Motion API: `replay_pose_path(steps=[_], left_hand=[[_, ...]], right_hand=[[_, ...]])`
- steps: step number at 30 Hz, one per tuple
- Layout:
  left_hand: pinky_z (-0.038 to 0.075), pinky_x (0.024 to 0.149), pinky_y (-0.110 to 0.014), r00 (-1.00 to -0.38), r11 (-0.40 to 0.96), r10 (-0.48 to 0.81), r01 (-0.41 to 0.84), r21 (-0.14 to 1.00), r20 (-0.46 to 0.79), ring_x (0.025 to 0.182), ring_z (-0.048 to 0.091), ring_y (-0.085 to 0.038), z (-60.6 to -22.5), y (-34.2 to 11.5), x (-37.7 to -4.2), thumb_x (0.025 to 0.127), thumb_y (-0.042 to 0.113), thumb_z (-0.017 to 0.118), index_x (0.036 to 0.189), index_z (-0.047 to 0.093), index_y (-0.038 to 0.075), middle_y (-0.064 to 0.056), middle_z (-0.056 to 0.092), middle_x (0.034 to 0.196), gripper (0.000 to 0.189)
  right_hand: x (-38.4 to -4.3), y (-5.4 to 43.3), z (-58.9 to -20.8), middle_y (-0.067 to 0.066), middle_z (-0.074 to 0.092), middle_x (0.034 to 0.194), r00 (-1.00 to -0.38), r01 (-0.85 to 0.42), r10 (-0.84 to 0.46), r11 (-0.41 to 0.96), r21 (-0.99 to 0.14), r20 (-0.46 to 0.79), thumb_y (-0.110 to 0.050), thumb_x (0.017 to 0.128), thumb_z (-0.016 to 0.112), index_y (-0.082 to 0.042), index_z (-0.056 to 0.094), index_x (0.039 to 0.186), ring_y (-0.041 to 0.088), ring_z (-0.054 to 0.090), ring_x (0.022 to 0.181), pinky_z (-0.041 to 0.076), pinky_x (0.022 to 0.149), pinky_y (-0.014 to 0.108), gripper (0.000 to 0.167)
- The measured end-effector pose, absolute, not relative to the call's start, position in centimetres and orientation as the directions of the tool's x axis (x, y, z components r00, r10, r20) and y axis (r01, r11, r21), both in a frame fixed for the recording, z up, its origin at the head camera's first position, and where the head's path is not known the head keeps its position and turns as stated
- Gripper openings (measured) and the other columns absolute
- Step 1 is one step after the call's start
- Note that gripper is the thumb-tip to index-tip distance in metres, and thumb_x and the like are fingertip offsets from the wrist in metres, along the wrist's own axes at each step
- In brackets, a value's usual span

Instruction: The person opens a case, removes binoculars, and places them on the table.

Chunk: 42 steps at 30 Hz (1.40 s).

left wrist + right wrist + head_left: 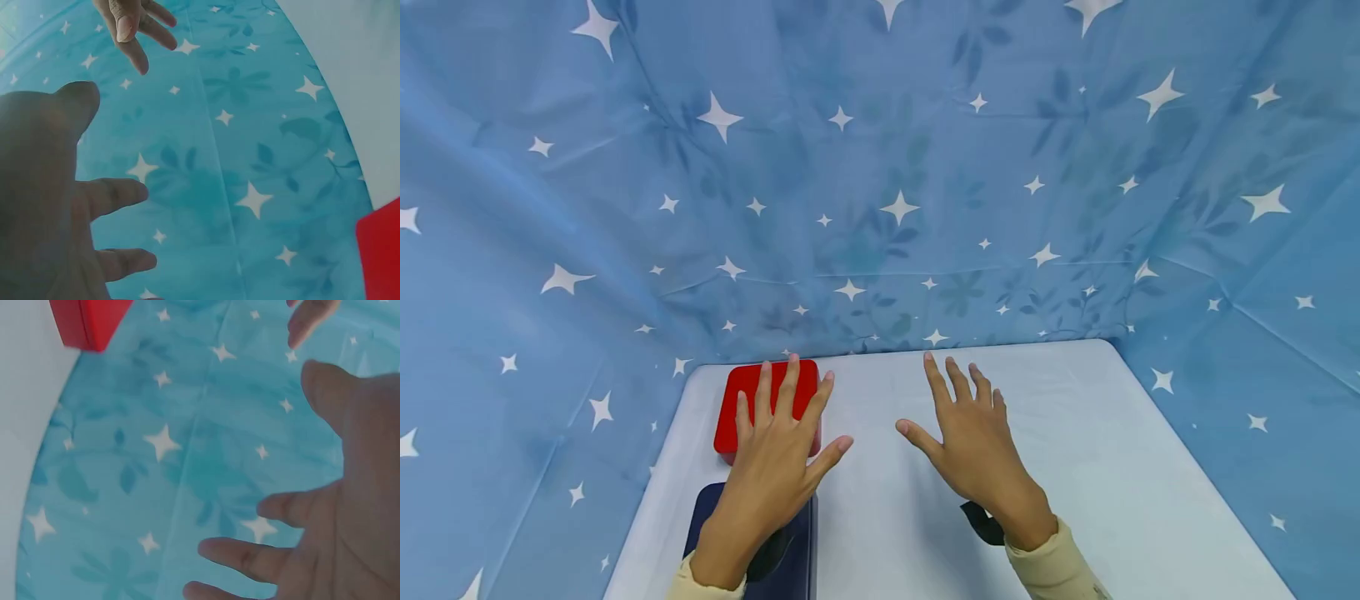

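Work looks idle at this pt, prob. either at the very start or in a pause; one moment can't settle which. Both hands are bare & free: L hand [775,458] has fingers spread, palm down, holding nothing; R hand [977,446] likewise, fingers & thumb splayed. The two are well apart from each other, thumbs pointing inward.

Red box [805,387] sits at the far left corner of the worktop [865,533], partly hidden by the L fingers in the head view. Left wrist view shows no finger gripping it, & the hand looks raised off it. Dark blue case [802,550] lies along the left edge, nearer the person than the box, part-covered by the L forearm; its near end runs out of frame. The two items look a little apart.

R hand hovers over the middle of the worktop, nearest to bare surface, no item under it.

Done so far, as far as can be judged: both items are set down along the left side, neither in a grip. Can't tell if the box or case holds anything, or whether either top lifts off. Any actual handling of box or case is n/a at this moment, so that part reads as either not begun or over w/. No loose parts visible elsewhere on the worktop.
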<state>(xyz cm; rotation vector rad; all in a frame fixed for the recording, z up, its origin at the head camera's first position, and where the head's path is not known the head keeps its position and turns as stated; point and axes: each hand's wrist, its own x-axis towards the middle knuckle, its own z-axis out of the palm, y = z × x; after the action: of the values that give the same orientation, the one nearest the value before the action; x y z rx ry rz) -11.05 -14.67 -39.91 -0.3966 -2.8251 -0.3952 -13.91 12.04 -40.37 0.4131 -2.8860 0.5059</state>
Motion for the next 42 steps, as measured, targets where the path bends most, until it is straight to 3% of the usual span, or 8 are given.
replay_pose_path(steps=[10, 20, 28, 34, 38, 42], left_hand=[[0.028, 0.114, -0.083, -0.917, 0.932, 0.139, 0.248, 0.263, 0.373, 0.156, 0.028, -0.05, -41.8, -16.9, -9.5, 0.089, 0.058, 0.077, 0.163, 0.046, 0.025, -0.02, 0.031, 0.172, 0.086], [0.039, 0.104, -0.078, -0.89, 0.871, 0.025, 0.243, 0.427, 0.455, 0.143, 0.041, -0.045, -44.3, -18.9, -8.2, 0.089, 0.04, 0.083, 0.152, 0.059, 0.018, -0.019, 0.045, 0.161, 0.071], [0.049, 0.102, -0.073, -0.913, 0.804, -0.119, 0.141, 0.577, 0.389, 0.139, 0.042, -0.038, -46.0, -20.1, -7.3, 0.088, 0.042, 0.086, 0.149, 0.062, 0.017, -0.016, 0.048, 0.158, 0.071], [0.046, 0.104, -0.073, -0.927, 0.743, -0.22, 0.042, 0.668, 0.304, 0.137, 0.043, -0.035, -47.5, -21.0, -6.2, 0.085, 0.045, 0.088, 0.148, 0.062, 0.017, -0.014, 0.05, 0.153, 0.074], [0.041, 0.107, -0.075, -0.937, 0.698, -0.259, -0.013, 0.716, 0.235, 0.138, 0.041, -0.036, -48.1, -21.7, -5.5, 0.085, 0.048, 0.089, 0.15, 0.06, 0.02, -0.014, 0.049, 0.152, 0.076], [0.044, 0.108, -0.07, -0.944, 0.679, -0.276, -0.058, 0.732, 0.18, 0.137, 0.041, -0.036, -48.6, -22.6, -5.2, 0.084, 0.051, 0.088, 0.152, 0.058, 0.022, -0.012, 0.049, 0.151, 0.079]], right_hand=[[-13.1, 8.4, -42.6, 0.02, 0.049, 0.16, -0.923, -0.347, -0.225, 0.837, -0.422, 0.312, -0.062, 0.095, 0.072, -0.015, 0.027, 0.17, 0.044, 0.048, 0.138, 0.049, 0.105, 0.065, 0.1], [-12.3, 5.6, -44.4, 0.014, 0.059, 0.146, -0.913, -0.37, -0.193, 0.764, -0.529, 0.36, -0.056, 0.089, 0.082, -0.018, 0.032, 0.169, 0.028, 0.054, 0.123, 0.06, 0.09, 0.041, 0.102], [-11.8, 3.6, -46.0, 0.011, 0.059, 0.141, -0.922, -0.359, -0.173, 0.714, -0.601, 0.346, -0.051, 0.084, 0.088, -0.019, 0.032, 0.168, 0.022, 0.055, 0.122, 0.06, 0.09, 0.038, 0.106], [-11.1, 2.3, -47.5, 0.006, 0.059, 0.135, -0.939, -0.337, -0.188, 0.666, -0.666, 0.287, -0.047, 0.081, 0.092, -0.014, 0.039, 0.164, 0.014, 0.054, 0.116, 0.058, 0.089, 0.034, 0.103], [-10.8, 1.7, -48.2, 0.007, 0.058, 0.134, -0.942, -0.335, -0.214, 0.636, -0.695, 0.258, -0.045, 0.08, 0.094, -0.015, 0.037, 0.165, 0.017, 0.056, 0.118, 0.057, 0.088, 0.033, 0.107], [-10.7, 1.0, -49.0, 0.007, 0.057, 0.134, -0.942, -0.331, -0.246, 0.597, -0.731, 0.226, -0.048, 0.079, 0.093, -0.015, 0.034, 0.166, 0.018, 0.056, 0.12, 0.057, 0.087, 0.031, 0.11]])
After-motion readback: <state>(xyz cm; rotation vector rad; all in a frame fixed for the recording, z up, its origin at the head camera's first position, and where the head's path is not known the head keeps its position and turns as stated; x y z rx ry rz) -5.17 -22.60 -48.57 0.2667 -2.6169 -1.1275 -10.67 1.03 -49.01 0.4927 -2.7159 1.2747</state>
